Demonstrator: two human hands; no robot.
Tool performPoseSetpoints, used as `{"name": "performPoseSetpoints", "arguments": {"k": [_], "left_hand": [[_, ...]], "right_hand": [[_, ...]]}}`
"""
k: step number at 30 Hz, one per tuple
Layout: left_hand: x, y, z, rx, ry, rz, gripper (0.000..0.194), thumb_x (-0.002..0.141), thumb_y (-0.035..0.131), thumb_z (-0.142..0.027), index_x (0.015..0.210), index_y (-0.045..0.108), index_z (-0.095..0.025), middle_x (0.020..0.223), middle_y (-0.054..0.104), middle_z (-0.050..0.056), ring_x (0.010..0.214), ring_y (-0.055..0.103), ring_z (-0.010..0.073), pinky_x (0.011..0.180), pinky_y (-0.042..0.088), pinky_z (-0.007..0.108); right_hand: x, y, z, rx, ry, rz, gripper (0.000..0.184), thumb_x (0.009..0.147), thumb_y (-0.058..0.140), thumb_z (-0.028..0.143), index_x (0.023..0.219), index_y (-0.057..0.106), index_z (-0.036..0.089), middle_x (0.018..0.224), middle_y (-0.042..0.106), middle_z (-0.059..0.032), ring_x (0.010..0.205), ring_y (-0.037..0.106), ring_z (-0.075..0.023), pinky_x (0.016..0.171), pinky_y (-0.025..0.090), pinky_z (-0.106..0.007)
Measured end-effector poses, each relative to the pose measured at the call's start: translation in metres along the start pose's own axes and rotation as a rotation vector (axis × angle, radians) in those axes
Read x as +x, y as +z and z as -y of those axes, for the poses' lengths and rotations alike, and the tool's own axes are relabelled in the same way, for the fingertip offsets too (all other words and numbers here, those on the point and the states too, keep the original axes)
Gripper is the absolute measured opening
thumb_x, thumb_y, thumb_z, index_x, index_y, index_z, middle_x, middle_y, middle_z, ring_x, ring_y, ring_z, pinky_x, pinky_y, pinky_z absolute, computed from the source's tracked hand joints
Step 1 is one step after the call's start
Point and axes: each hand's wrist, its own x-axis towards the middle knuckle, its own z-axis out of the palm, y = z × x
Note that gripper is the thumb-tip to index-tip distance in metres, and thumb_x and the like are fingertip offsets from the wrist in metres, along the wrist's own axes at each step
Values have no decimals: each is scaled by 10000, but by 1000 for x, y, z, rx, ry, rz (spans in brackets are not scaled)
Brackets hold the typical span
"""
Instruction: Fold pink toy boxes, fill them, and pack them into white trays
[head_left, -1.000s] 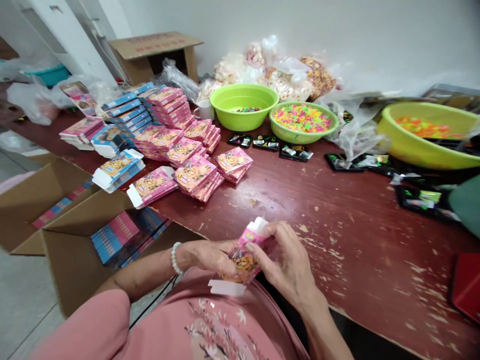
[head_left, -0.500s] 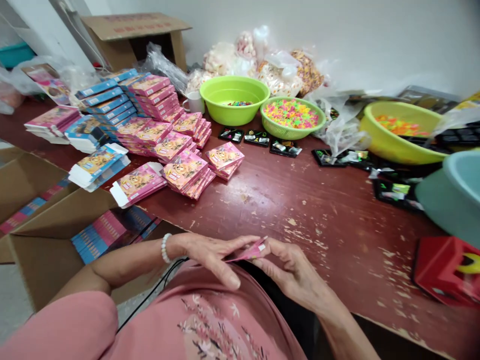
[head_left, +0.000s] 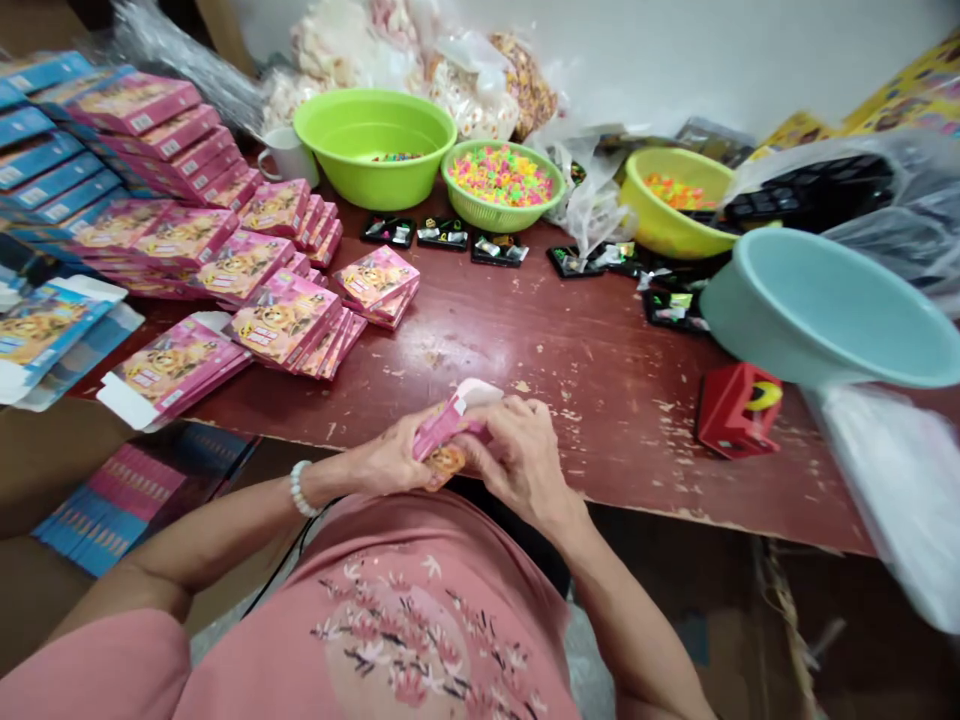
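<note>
Close to my body, at the table's front edge, a small pink cardboard box (head_left: pixel 436 430) is held up between both hands, its white end flap standing out at the top. My left hand (head_left: pixel 388 458), with a beaded bracelet at the wrist, grips its left side. On the other side my right hand (head_left: pixel 526 455) has its fingers bent round the box's open end; its fingertips are partly hidden. Farther left lie stacked pink boxes (head_left: pixel 281 318) and a flat pink carton (head_left: pixel 172 365) with white flaps out.
Blue boxes (head_left: pixel 56 185) are stacked at the far left. Along the back stand a green basin (head_left: pixel 375 150), a basket of colourful pieces (head_left: pixel 502 215), a yellow basin (head_left: pixel 679 235) and small black trays (head_left: pixel 499 250). A blue basin (head_left: pixel 780 340) and red tape dispenser (head_left: pixel 739 410) stand right.
The flat pink piece between my hands is now an opened-out box with its flap raised. My left hand has closed round it. The camera view has turned to the right.
</note>
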Motion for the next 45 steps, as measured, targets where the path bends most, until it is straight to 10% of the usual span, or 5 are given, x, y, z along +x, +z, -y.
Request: {"name": "performPoseSetpoints", "arguments": {"k": [11,19,27,36,45], "left_hand": [[5,-1,8,-204,-29,152,793,729,894,-349,1446,585,-213,1329,664,119,1199,646,278,1029,517,390],[4,1,-2,36,4,-20,733,768,810,-244,1455,566,-171,1193,704,90,949,657,195,840,542,311],[4,7,-9,146,-55,-202,384,897,750,-429,1145,748,-136,1021,772,71,887,712,190,801,564,290],[1,5,11,46,-6,-439,396,900,753,-514,1022,773,-138,925,795,64,786,728,179,691,606,264],[3,24,28,-137,-54,-441,415,883,779,-497,1046,731,-118,962,785,73,784,729,166,721,626,261]], "right_hand": [[-7,19,-20,925,432,133,259,918,747,496,937,692,243,887,705,-18,788,659,-197,768,557,-363],[-13,20,-30,444,245,-143,259,864,813,476,826,705,244,1403,548,-89,1350,508,-314,1179,396,-518],[-13,29,-34,393,307,-270,247,880,779,394,769,629,232,1166,633,-84,1110,614,-261,963,531,-424],[-21,36,-28,894,483,-249,665,847,803,559,1397,518,319,1528,549,-100,1334,595,-269,1061,560,-439],[-49,51,-23,923,634,-235,439,982,650,541,1322,637,264,1324,708,-77,1260,665,-293,1078,560,-457]]}}
